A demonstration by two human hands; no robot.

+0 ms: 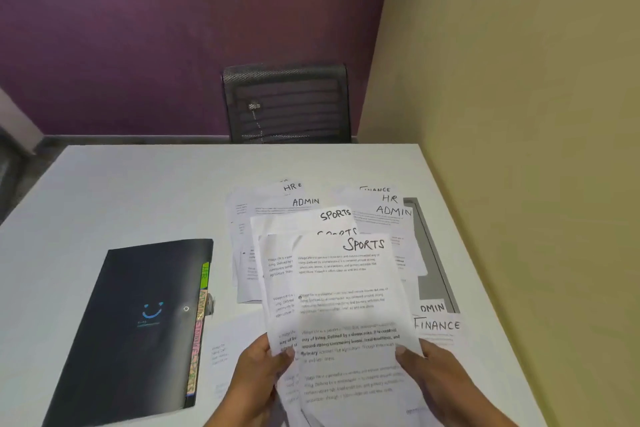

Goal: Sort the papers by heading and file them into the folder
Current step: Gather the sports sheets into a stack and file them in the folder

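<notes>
Both hands' fingers [403,350] pinch the SPORTS sheets [346,305] by their lower side edges.

Single head-worn view, wide-angle; looks forward and down over a white table [138,191]; hands and papers [346,305] sit close at the lower edge, large in frame; the far table edge, a chair [287,104] and two walls fill the upper half; no second view shares the scene.

Both hands hold a small stack of SPORTS sheets [346,305] above the white table [138,191]: left hand [259,378] at the left edge, right hand [436,381] at the right. A closed black folder [138,326] lies left; more headed papers [311,204] are spread behind.
</notes>
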